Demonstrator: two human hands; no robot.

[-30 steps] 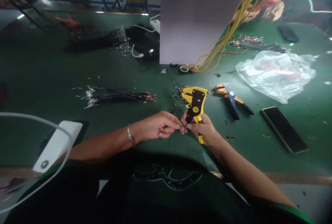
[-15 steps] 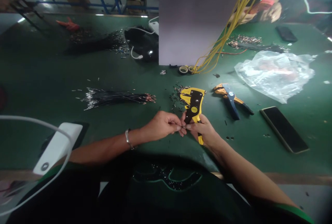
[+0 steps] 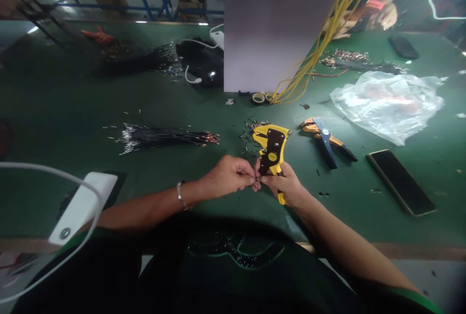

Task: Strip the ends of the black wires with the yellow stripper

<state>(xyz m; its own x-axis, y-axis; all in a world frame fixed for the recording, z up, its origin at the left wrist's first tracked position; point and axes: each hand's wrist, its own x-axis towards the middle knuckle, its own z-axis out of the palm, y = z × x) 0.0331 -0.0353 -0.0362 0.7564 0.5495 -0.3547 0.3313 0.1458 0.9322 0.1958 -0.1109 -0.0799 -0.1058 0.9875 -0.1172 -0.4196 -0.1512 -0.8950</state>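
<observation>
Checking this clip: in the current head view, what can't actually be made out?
All in the head view:
Whatever lies between the fingertips of the left hand and right hand: too small, mostly covered by the hands.
Part of the grip of the yellow-and-black tool: hidden by the right hand.
Print on its round label: too small.
Upper ends of the yellow wires: cut off by the top edge.
Any contents of the clear bag: obscured by crumpled plastic.

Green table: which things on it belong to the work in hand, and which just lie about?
Likely part of the work:
yellow-and-black tool, in the right hand
bundle of black wires, near the left hand

Likely just lying about:
phone
clear plastic bag
</observation>
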